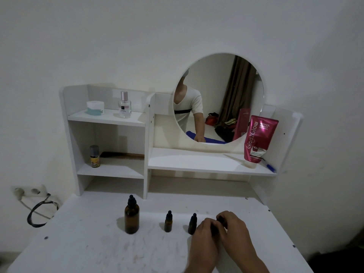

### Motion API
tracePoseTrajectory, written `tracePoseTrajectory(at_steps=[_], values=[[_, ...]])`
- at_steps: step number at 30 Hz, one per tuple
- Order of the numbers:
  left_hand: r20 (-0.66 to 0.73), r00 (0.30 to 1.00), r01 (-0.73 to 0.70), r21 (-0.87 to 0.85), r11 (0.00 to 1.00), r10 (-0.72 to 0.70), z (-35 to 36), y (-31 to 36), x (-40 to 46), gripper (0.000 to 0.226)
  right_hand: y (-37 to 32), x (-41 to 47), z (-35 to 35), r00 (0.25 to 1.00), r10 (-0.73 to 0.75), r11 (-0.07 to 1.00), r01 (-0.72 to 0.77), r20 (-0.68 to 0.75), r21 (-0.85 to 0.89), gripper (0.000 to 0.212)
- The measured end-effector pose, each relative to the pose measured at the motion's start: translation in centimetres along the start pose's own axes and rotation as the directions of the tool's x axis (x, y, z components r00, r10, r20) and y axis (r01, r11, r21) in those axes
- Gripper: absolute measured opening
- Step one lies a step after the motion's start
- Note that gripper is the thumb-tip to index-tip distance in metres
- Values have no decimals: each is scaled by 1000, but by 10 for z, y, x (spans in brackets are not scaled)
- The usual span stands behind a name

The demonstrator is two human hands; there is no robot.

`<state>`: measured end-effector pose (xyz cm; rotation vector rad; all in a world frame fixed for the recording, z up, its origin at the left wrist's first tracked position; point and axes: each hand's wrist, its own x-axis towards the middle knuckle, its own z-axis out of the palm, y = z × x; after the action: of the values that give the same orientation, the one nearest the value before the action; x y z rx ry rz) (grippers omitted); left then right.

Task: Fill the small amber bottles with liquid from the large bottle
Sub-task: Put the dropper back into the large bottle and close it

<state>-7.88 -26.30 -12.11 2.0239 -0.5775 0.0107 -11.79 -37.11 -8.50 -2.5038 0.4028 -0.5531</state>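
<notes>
The large amber bottle (132,217) with a black dropper cap stands upright on the white table (88,243), left of centre. Two small amber bottles stand to its right, both capped: one (168,222) in the middle and one (192,223) just left of my hands. My left hand (205,233) and my right hand (233,226) are closed together around a third small dark bottle (215,226), which is mostly hidden by the fingers. My right fingers sit at its black top.
A white shelf unit (146,154) with a round mirror (218,99) stands at the table's back. It carries a perfume bottle (124,105), a white jar (95,107), a small yellow bottle (94,157), a pink tube (258,138) and a blue pen (268,166). A wall socket with a cable (39,209) is at left.
</notes>
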Motion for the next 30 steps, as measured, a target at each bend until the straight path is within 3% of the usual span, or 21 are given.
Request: tracePoseTrajectory(at_steps=[4,10,17,21,26,30], values=[[11,1000,-28,-30,999,28,-6,0,-6,31,-1,0,0,1000,-8,1000,9,-2,28,8],[78,997,23,-40,999,-20,-9,-15,-18,59,-4,-6,-5,999,44,999,-44,13,32,36],[125,992,44,-155,987,-24,-57,-32,-45,40,-28,-14,-7,997,0,999,-5,-80,-52,45],[37,993,118,-264,957,-112,-104,-41,-57,24,-50,-19,0,981,-94,993,82,-168,-81,40],[-84,977,170,-244,955,-196,-156,-63,-68,18,-89,-29,19,950,-205,978,208,-237,-13,31],[-210,944,215,-196,957,-255,-190,-74,-75,19,-125,-32,41,945,-257,958,277,-202,77,29]])
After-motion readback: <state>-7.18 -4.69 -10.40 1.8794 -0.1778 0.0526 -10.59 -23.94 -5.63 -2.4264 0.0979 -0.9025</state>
